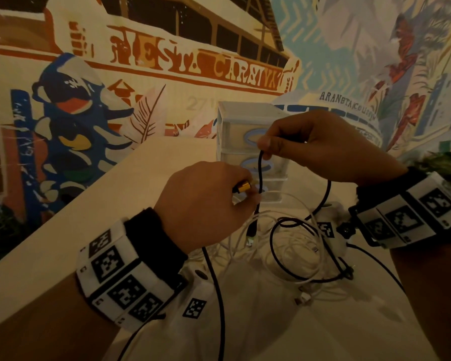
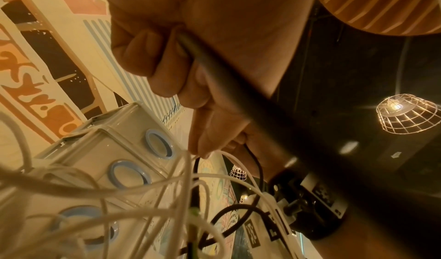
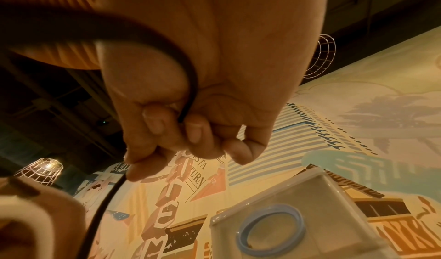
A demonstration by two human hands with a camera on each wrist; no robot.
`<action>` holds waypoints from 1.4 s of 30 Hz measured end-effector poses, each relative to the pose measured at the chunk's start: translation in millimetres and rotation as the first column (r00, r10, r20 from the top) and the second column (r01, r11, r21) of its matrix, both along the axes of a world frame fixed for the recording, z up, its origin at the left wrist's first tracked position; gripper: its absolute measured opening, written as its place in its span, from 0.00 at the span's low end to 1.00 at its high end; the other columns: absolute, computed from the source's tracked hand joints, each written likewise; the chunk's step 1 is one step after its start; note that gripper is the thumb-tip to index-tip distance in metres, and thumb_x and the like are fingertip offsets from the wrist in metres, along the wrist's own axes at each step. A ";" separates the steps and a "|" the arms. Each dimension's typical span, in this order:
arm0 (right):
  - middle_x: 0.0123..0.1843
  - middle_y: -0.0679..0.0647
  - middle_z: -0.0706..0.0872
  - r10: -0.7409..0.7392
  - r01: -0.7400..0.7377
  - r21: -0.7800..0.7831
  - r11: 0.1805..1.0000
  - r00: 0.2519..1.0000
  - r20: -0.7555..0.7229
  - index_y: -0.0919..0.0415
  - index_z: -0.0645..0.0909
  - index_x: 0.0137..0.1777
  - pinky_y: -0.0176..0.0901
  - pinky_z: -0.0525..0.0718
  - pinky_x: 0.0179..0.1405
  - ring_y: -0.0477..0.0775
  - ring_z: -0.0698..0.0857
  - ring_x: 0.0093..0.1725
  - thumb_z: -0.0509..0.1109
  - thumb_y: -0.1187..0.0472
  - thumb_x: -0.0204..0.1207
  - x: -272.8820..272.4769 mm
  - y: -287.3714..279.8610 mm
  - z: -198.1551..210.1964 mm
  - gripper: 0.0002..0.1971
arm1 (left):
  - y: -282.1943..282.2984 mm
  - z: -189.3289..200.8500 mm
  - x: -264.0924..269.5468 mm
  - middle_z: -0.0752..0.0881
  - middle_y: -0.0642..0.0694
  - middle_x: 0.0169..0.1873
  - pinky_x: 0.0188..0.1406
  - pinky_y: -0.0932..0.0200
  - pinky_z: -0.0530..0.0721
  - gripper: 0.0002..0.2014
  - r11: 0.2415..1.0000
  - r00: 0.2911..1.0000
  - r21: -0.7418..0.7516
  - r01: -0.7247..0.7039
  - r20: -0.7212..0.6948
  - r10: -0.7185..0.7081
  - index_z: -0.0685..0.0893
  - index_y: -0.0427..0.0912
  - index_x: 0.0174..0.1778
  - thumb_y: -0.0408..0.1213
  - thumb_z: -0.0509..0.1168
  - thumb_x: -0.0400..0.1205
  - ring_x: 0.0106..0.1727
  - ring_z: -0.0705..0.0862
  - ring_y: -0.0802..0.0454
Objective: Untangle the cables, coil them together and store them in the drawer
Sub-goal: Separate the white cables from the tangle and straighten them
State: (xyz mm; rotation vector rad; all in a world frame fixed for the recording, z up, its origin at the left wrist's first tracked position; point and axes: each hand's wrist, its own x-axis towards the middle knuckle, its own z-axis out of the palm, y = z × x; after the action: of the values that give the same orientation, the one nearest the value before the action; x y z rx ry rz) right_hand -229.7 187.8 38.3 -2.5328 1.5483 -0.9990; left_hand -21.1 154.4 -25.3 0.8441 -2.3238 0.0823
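While my left hand (image 1: 206, 204) pinches the black cable (image 1: 258, 175) at its gold plug and my right hand (image 1: 313, 144) pinches it higher up, in front of the drawer unit (image 1: 235, 121), I'd feed slowly. White cables (image 1: 297, 254) lie tangled below it, so no yanking or the knot tightens.

bare left hand (image 1: 206, 201), bare right hand (image 1: 315, 144); black wristbands, white wrist camera blocks with black square markers

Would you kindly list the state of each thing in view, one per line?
black cable: lifted, pinched by both hands, still looped through the white ones
white cables: tangled heap on the table
drawer unit: drawers closed
left hand: grip on a gold-tipped plug
right hand: pinching black cable
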 end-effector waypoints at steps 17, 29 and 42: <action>0.22 0.43 0.79 -0.289 0.283 -0.093 0.954 0.956 -0.058 0.46 0.90 0.40 0.43 0.71 0.30 0.46 0.75 0.24 0.69 0.41 0.83 -40.2 -13.6 -0.5 0.15 | -1.7 -1.0 2.9 0.77 0.57 0.27 0.32 0.55 0.79 0.11 0.999 0.992 0.005 -0.039 0.123 0.038 0.83 0.55 0.41 0.55 0.62 0.83 0.31 0.78 0.55; 0.33 0.46 0.84 -0.095 0.103 -0.237 0.966 0.994 0.045 0.48 0.87 0.51 0.41 0.74 0.30 0.49 0.78 0.29 0.66 0.45 0.86 -10.2 5.1 12.8 0.11 | 5.1 12.0 1.4 0.74 0.57 0.24 0.23 0.62 0.72 0.23 0.997 0.986 0.054 -0.061 -0.151 0.068 0.73 0.60 0.54 0.70 0.66 0.73 0.24 0.75 0.61; 0.31 0.53 0.83 -0.205 0.225 0.078 0.971 0.957 -0.204 0.48 0.86 0.41 0.45 0.77 0.37 0.49 0.82 0.33 0.68 0.32 0.74 -40.5 -8.3 0.1 0.20 | -11.4 13.3 12.1 0.74 0.50 0.21 0.27 0.45 0.78 0.23 0.980 0.944 -0.039 -0.194 -0.278 0.175 0.77 0.49 0.35 0.55 0.47 0.89 0.25 0.76 0.50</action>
State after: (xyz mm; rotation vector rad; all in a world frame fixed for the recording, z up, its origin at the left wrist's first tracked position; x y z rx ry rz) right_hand -270.2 179.5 38.5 -2.4981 1.9087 -0.6819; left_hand -9.1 142.9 -12.0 0.9735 -1.9705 0.1144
